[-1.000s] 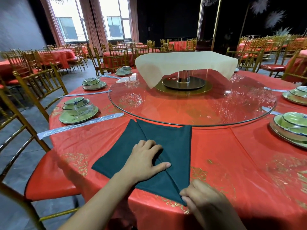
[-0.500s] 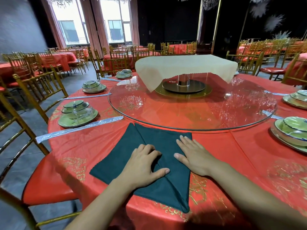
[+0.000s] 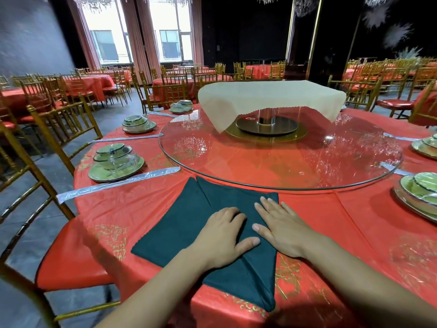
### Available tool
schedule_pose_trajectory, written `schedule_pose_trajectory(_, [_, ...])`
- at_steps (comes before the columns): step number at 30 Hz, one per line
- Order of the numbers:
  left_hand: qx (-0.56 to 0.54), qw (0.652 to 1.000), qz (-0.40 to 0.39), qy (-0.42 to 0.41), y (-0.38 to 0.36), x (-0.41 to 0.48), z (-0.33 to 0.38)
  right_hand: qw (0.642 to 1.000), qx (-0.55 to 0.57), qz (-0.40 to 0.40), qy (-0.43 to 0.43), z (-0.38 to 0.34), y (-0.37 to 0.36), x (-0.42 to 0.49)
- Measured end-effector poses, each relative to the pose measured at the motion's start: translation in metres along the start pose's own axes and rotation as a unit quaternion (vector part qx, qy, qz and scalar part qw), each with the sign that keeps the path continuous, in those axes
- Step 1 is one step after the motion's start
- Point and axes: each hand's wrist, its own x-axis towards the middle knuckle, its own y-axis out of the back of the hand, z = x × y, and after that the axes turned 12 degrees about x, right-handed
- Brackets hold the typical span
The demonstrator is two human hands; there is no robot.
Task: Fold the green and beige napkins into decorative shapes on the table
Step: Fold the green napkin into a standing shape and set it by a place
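In the lower middle of the frame, the green napkin point(image 3: 184, 221) is pressed flat on the table point(image 3: 331, 221) by the left hand point(image 3: 222, 237) and right hand point(image 3: 281, 226), fingers laid out, nothing gripped. A fold is likely being smoothed; next, an edge must be pinched.

Left hand point(image 3: 222, 235) and right hand point(image 3: 281, 227) cover the middle of the green napkin point(image 3: 179, 223); plates point(image 3: 423, 192) at right are cut off

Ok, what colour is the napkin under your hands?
Plain dark green napkin, best seen in the head view.

folded green napkin point(image 3: 194, 223), draped beige napkin point(image 3: 269, 95)
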Motion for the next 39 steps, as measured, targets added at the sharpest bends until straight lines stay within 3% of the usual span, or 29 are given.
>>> schedule_pose_trajectory(6, [0.036, 0.999, -0.013, -0.012, -0.002, -0.003, 0.004, 1.0, -0.012, -0.003, 0.017, -0.002, 0.003, -0.002])
schedule_pose_trajectory(10, [0.045, 0.999, -0.021, -0.009, -0.001, -0.004, 0.004, 0.998, 0.045, -0.025, 0.036, 0.006, 0.011, 0.0])
schedule_pose_trajectory(33, [0.064, 0.996, -0.058, -0.008, 0.004, -0.004, 0.007, 1.0, 0.016, -0.012, -0.015, 0.024, 0.017, 0.0])
schedule_pose_trajectory(39, [0.069, 0.996, -0.048, -0.011, 0.003, -0.003, 0.006, 0.998, -0.003, -0.009, 0.067, -0.002, 0.011, -0.034])
